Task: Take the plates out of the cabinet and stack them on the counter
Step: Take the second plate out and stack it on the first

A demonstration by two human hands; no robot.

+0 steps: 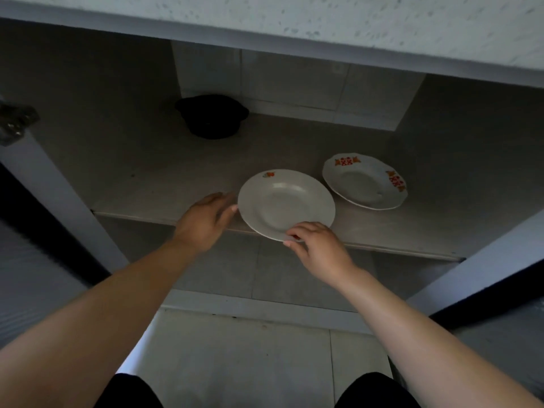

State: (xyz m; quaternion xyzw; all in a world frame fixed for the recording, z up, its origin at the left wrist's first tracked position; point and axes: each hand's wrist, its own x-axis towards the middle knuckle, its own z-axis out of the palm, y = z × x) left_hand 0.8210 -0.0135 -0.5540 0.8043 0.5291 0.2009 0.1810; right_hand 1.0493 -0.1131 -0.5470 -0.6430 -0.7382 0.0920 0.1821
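A white plate [284, 201] with a small orange mark on its rim lies at the front edge of the cabinet shelf [164, 184], partly overhanging it. My right hand [318, 245] pinches the plate's near rim with thumb and fingers. At the plate's left rim my left hand [206, 220] has its fingertips touching or almost touching the edge. A second white plate [363, 181] with red and orange designs rests on the shelf to the right, apart from both hands.
A black pot [212, 116] sits at the back of the shelf on the left. The speckled countertop [323, 16] overhangs above the cabinet opening. Open cabinet doors [44, 178] flank both sides. Tiled floor [241, 357] lies below, between my knees.
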